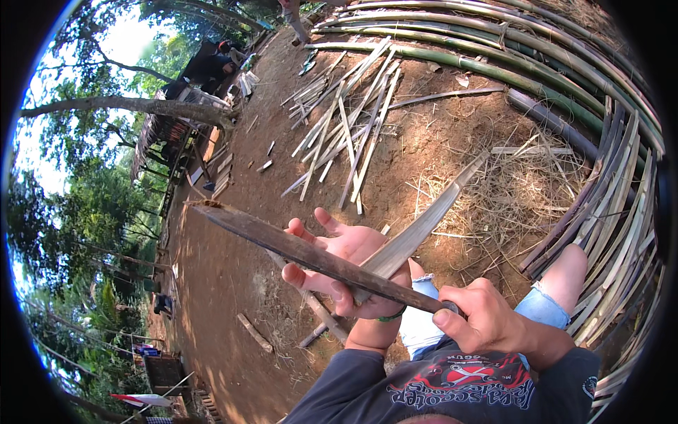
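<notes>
My right hand point(480, 318) is wrapped round the handle of a machete. The machete's long dark blade point(304, 253) points up and to the left, passing in front of my other palm. My left hand point(346, 258) is turned palm up, its fingers spread apart. Across that palm lies a pale split bamboo slat point(427, 230), wide near the hand and narrowing toward its far end. Its near end meets the blade, and whether the two touch I cannot tell.
Cut bamboo strips point(353, 134) lie scattered on the brown soil ahead. Long green bamboo poles point(480, 67) are stacked at the far right, with split strips point(614, 212) bundled nearer. Shavings point(501, 201) cover the ground at right. A short stick point(254, 332) lies left of my arm.
</notes>
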The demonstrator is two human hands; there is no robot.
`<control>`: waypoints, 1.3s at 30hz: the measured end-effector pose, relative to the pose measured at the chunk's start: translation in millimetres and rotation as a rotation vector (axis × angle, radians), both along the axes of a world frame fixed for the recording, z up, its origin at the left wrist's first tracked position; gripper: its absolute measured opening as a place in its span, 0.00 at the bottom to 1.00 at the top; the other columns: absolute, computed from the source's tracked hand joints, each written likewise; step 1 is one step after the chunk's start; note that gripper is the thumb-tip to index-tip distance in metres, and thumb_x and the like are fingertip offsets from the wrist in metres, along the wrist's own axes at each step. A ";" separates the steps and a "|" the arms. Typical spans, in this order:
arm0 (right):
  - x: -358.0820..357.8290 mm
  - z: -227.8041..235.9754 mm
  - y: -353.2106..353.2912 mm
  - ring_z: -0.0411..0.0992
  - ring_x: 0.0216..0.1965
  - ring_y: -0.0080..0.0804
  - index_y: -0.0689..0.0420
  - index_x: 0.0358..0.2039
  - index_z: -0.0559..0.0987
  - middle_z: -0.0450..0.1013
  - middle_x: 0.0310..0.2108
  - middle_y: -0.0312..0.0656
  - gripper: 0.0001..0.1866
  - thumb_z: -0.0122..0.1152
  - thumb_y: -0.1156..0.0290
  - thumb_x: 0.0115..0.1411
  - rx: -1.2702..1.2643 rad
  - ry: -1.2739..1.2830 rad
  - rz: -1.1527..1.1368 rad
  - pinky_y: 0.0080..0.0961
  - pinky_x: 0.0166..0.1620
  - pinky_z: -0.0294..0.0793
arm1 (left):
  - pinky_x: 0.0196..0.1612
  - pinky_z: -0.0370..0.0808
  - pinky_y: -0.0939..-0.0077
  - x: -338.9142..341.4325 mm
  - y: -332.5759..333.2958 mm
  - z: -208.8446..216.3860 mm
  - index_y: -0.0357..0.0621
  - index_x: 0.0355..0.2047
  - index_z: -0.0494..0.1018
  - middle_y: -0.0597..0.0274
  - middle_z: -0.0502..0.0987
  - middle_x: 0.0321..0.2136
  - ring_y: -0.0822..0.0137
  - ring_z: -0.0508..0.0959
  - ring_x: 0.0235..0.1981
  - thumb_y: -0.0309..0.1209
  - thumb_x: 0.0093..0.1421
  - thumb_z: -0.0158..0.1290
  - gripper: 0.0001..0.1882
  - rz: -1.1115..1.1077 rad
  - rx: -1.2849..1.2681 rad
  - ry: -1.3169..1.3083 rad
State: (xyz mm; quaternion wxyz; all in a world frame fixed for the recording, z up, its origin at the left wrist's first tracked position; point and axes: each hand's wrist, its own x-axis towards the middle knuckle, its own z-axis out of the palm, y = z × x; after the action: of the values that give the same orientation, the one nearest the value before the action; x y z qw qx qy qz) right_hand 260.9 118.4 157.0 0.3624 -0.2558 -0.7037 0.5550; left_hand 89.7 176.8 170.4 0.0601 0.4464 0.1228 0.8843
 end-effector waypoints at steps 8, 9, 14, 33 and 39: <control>0.1 -66.1 20.2 0.66 0.12 0.30 0.62 0.28 0.68 0.63 0.09 0.41 0.24 0.45 0.51 0.69 -0.484 0.111 -0.116 0.27 0.20 0.63 | 0.63 0.55 0.53 -13.6 11.4 5.4 0.53 0.52 0.68 0.54 0.62 0.59 0.62 0.61 0.63 0.44 0.59 0.42 0.22 0.048 0.033 0.082; 0.9 -73.9 21.1 0.65 0.13 0.27 0.61 0.29 0.68 0.63 0.10 0.40 0.24 0.45 0.51 0.69 -0.487 0.112 -0.160 0.26 0.20 0.62 | 0.62 0.55 0.53 -11.7 13.5 5.7 0.53 0.51 0.68 0.54 0.63 0.59 0.62 0.61 0.62 0.44 0.59 0.42 0.21 0.041 0.022 0.084; -0.9 -95.2 18.1 0.65 0.14 0.25 0.62 0.32 0.68 0.62 0.10 0.40 0.23 0.45 0.52 0.70 -0.443 0.054 -0.249 0.28 0.20 0.62 | 0.48 0.61 0.68 -14.4 13.8 5.9 0.48 0.34 0.60 0.59 0.61 0.37 0.67 0.62 0.41 0.43 0.56 0.44 0.13 0.139 0.013 0.064; 3.9 -226.4 57.8 0.62 0.19 0.28 0.66 0.22 0.74 0.64 0.13 0.42 0.29 0.52 0.49 0.65 -0.408 -0.261 -0.538 0.34 0.26 0.63 | 0.20 0.54 0.74 -24.5 -3.7 2.7 0.51 0.30 0.53 0.67 0.56 0.11 0.74 0.54 0.13 0.46 0.63 0.38 0.14 -0.319 -0.138 0.111; -27.2 -189.8 51.4 0.58 0.13 0.18 0.62 0.30 0.75 0.62 0.13 0.30 0.25 0.54 0.49 0.66 -0.386 -0.041 -0.505 0.21 0.18 0.58 | 0.26 0.57 0.72 -26.2 -11.1 0.4 0.47 0.31 0.56 0.63 0.59 0.15 0.70 0.57 0.18 0.46 0.59 0.48 0.18 -0.444 -0.170 0.064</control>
State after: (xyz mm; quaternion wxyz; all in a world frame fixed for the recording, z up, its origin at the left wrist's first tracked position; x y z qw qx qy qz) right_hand 233.6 169.8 -32.8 0.4190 -0.4976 -0.5067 0.5657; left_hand 63.4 165.7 170.9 0.2865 0.4837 0.0974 0.8213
